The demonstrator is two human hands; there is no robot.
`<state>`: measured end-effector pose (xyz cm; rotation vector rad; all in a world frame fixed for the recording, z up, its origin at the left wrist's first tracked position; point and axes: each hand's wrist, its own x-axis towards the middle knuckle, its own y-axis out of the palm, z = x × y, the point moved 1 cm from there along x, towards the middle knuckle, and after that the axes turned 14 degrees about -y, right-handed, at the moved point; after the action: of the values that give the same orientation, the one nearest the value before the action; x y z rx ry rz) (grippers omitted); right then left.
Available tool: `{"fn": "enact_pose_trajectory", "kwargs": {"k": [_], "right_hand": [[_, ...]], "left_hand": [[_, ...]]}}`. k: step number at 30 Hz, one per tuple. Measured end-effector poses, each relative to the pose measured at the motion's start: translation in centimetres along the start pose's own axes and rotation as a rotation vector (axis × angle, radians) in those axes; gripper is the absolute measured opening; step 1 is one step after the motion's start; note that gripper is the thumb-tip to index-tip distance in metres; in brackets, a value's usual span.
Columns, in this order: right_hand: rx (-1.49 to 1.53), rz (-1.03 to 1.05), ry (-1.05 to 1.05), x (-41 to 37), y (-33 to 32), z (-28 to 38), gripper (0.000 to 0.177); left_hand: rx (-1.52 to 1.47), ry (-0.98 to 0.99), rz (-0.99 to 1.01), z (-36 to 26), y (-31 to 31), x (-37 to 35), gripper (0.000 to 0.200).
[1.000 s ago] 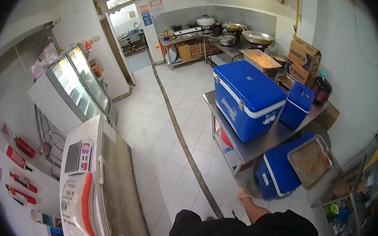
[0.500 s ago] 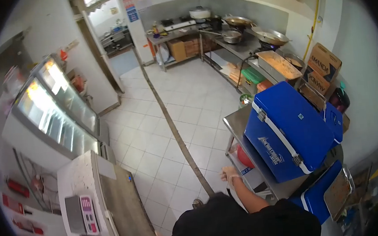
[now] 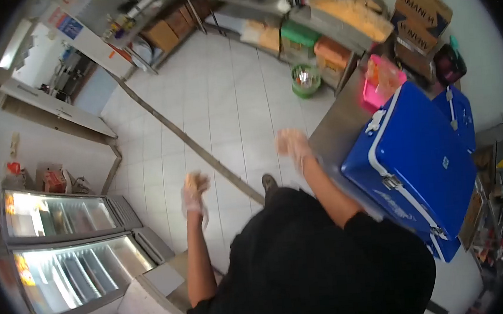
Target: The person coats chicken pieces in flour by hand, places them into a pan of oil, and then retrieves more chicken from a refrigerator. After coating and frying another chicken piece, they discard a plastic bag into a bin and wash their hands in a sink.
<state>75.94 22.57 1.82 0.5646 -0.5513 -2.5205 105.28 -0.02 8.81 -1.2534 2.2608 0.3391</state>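
Observation:
Both hands wear clear plastic gloves and are raised over the tiled floor [image 3: 224,106]. My left hand [image 3: 195,191] is at centre left, its fingers bent and blurred; whether they hold anything is unclear. My right hand [image 3: 293,145] is near the left edge of the steel table [image 3: 337,115], fingers loosely curled and blurred, with its grip hard to make out. A large blue cooler box [image 3: 417,156] with white trim and metal latches stands on that table, to the right of my right hand. Behind the cooler is a pink basket [image 3: 382,82] with a plastic bag in it.
Two glass-door fridges [image 3: 83,270] are at the lower left. A green basket [image 3: 306,80] stands on the floor by the counter. An orange-filled tray [image 3: 352,16] and Amanda cartons [image 3: 420,11] are at the upper right. A dark strip [image 3: 185,135] crosses the floor.
The view has turned and moved forward. My left hand has risen from the bottom edge into full view. My right hand appears higher, and the pink basket has come into sight.

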Motion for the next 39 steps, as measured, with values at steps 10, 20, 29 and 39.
{"fn": "enact_pose_trajectory", "kwargs": {"k": [10, 20, 29, 39], "right_hand": [[0.352, -0.645, -0.122, 20.3, 8.5, 5.4, 0.029], [0.452, -1.273, -0.316, 33.7, 9.0, 8.0, 0.022], [0.560, -1.471, -0.660, 40.3, 1.6, 6.6, 0.019], [0.648, -1.519, -0.239, 54.6, -16.6, -6.4, 0.018]], "left_hand": [[0.647, 0.239, 0.509, -18.6, 19.9, 11.5, 0.032], [0.983, 0.256, 0.970, -26.8, 36.1, 30.5, 0.039], [1.428, 0.068, 1.279, -25.5, 51.3, 36.6, 0.030], [1.682, 0.324, 1.217, -7.0, 67.7, 52.1, 0.023]]}}
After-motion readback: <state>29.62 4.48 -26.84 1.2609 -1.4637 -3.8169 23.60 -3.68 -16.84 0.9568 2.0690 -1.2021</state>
